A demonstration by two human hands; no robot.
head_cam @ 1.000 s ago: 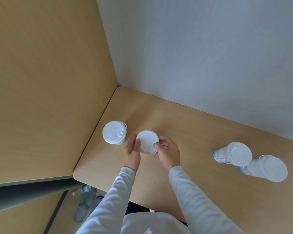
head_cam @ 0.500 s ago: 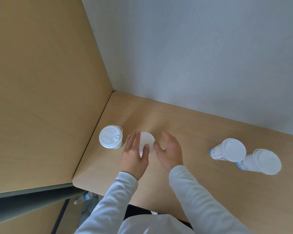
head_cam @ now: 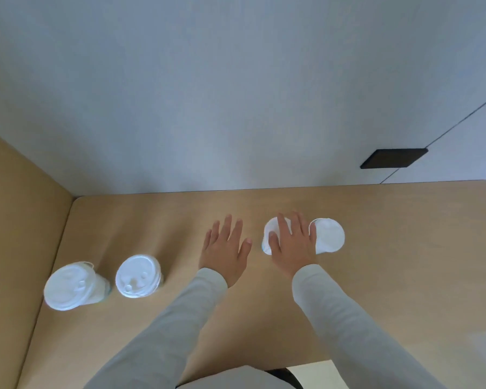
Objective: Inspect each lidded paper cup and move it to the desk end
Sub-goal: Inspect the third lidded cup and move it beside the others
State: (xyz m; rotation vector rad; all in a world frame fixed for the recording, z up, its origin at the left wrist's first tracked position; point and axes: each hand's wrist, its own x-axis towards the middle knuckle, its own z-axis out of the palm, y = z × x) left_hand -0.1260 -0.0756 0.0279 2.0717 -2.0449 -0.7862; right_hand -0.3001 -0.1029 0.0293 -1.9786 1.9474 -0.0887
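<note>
Two white lidded paper cups stand at the desk's left end: one (head_cam: 68,286) by the wooden side panel, a second (head_cam: 138,276) just right of it. Two more lidded cups stand right of centre: one (head_cam: 271,234) largely behind my right hand (head_cam: 292,242), the other (head_cam: 330,235) just right of that hand. My right hand is spread open over the space between these two cups, its thumb against the nearer one. My left hand (head_cam: 226,248) hovers open over bare desk, holding nothing.
The wooden desk (head_cam: 404,276) meets a grey wall at the back and a wooden side panel (head_cam: 17,206) on the left. A black rectangular plate (head_cam: 393,158) is on the wall at the right. The desk's front edge runs near my body.
Both hands let go of the second cup at the left end and moved right; my right hand now reaches the two cups right of centre. The view has swung to the right.
</note>
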